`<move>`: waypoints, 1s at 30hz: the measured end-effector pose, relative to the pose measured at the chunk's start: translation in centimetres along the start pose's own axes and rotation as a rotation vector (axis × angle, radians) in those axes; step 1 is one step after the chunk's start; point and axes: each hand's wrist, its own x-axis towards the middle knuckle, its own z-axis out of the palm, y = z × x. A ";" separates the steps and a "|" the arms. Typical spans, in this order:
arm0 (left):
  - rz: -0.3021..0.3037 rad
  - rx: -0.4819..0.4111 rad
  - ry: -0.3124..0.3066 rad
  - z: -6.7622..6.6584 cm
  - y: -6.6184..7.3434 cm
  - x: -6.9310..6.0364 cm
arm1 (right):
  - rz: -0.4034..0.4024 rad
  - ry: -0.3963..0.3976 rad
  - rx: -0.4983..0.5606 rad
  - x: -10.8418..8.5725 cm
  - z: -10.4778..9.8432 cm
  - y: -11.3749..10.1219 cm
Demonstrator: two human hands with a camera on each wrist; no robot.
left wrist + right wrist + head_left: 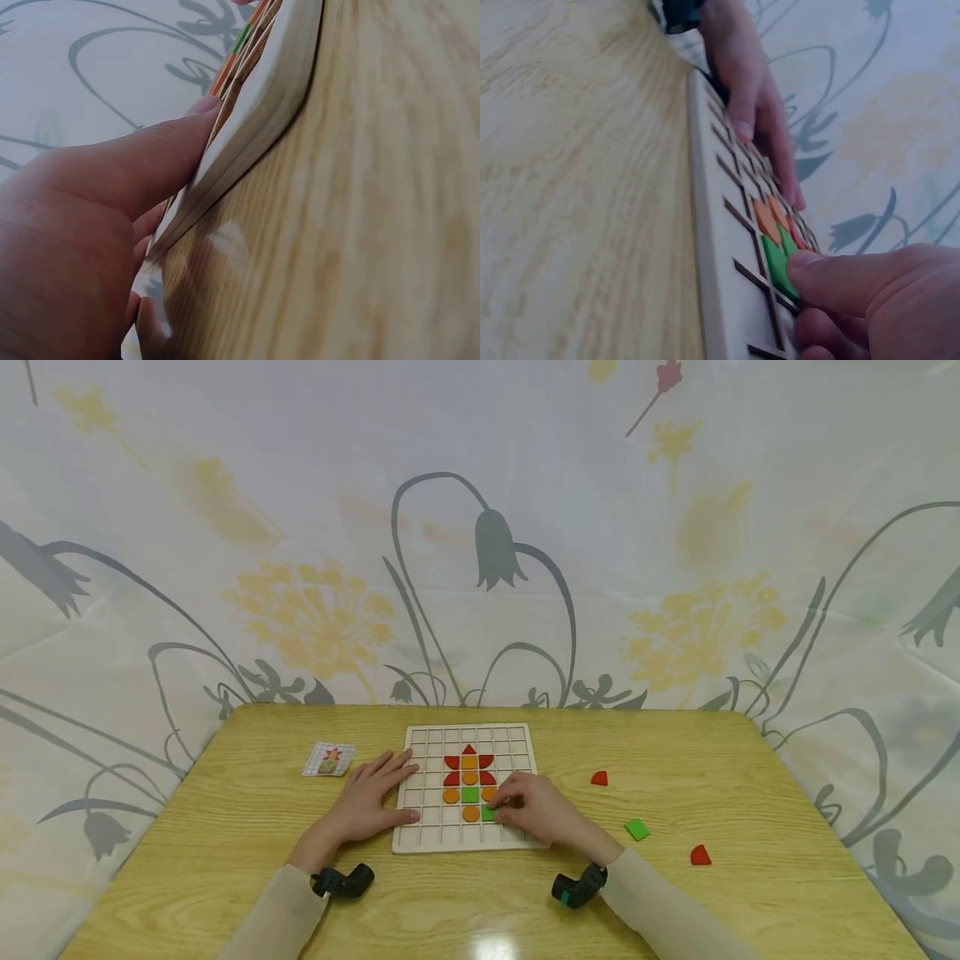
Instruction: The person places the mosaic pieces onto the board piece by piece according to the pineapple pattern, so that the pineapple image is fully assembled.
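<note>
Small pattern card [328, 760] left of left hand [363, 802]. Left hand flat, fingers extended, resting on left edge of grid board [420, 837]. Orange disc [470, 814] in lower row; just right of it, in neighbouring cell, green tile [487, 815], at fingertips of right hand [536, 810], thumb and fingers pinching it. Farther right, on table [750, 760]: red piece [600, 778], green square [637, 830], second red piece [701, 856].

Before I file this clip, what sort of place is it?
Probably an indoor tabletop recording spot, judging by the wood-grain table, the wrinkled, flower-printed backdrop behind it, and the gridded board holding coloured pieces.
</note>
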 end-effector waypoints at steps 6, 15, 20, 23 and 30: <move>0.002 -0.003 -0.002 0.0 0.1 0.0 | -0.009 -0.006 0.081 -0.4 -1.3 1.0; -0.004 -0.002 -0.001 0.0 -0.1 0.1 | 0.098 0.020 0.104 -2.3 -4.1 2.0; -0.006 -0.002 -0.003 0.1 -0.2 0.1 | 0.123 0.021 0.055 -3.7 -5.3 3.1; -0.005 0.006 -0.001 0.1 -0.1 0.1 | 0.124 0.014 0.040 -4.4 -5.8 3.7; -0.001 0.007 -0.001 0.0 0.0 0.1 | 0.087 -0.045 0.045 -5.8 -6.3 3.9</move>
